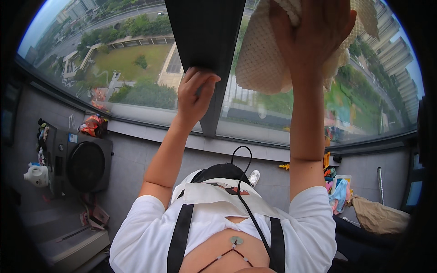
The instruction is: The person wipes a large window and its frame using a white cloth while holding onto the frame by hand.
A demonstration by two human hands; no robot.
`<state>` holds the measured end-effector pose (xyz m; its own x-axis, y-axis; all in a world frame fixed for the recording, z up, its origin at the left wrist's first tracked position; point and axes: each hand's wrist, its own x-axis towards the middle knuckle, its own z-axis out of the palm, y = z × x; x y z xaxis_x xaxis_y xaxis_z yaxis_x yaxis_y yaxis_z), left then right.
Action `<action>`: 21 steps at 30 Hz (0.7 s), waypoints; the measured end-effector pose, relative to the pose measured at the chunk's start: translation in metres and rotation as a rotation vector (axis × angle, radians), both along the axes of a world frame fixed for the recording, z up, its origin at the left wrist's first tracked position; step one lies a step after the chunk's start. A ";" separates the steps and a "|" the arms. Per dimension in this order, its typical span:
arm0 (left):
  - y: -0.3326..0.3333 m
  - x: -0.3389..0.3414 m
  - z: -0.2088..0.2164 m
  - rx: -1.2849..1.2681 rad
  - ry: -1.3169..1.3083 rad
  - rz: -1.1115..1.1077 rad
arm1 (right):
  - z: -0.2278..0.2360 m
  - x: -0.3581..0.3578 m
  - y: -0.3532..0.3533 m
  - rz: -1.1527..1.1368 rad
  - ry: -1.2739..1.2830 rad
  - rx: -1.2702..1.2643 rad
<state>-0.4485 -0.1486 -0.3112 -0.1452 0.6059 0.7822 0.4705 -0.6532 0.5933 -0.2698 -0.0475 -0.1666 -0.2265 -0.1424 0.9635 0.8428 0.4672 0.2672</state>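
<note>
in the head view, we look down on a person at a tall window, the right hand laid over a cream, textured cloth with thumb and fingers apart, its fingertips running out at the top edge. we find the cloth bunched against the pane right of a dark window post, partly covered by that hand. the left hand is raised at the post, fingers bent; we cannot tell whether they close on anything or touch the frame. beyond the glass we see a green lawn, roads and tall buildings. below, we note the person's white apron with black straps, and one pale shoe on the grey floor. at left stand a dark washing machine and a white jug; at right, a tan cloth bundle lies near pale blue fabric.
</note>
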 end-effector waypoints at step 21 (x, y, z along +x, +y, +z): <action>0.004 0.006 -0.012 -0.052 -0.351 -0.136 | -0.281 0.027 -0.052 0.508 -0.055 -1.857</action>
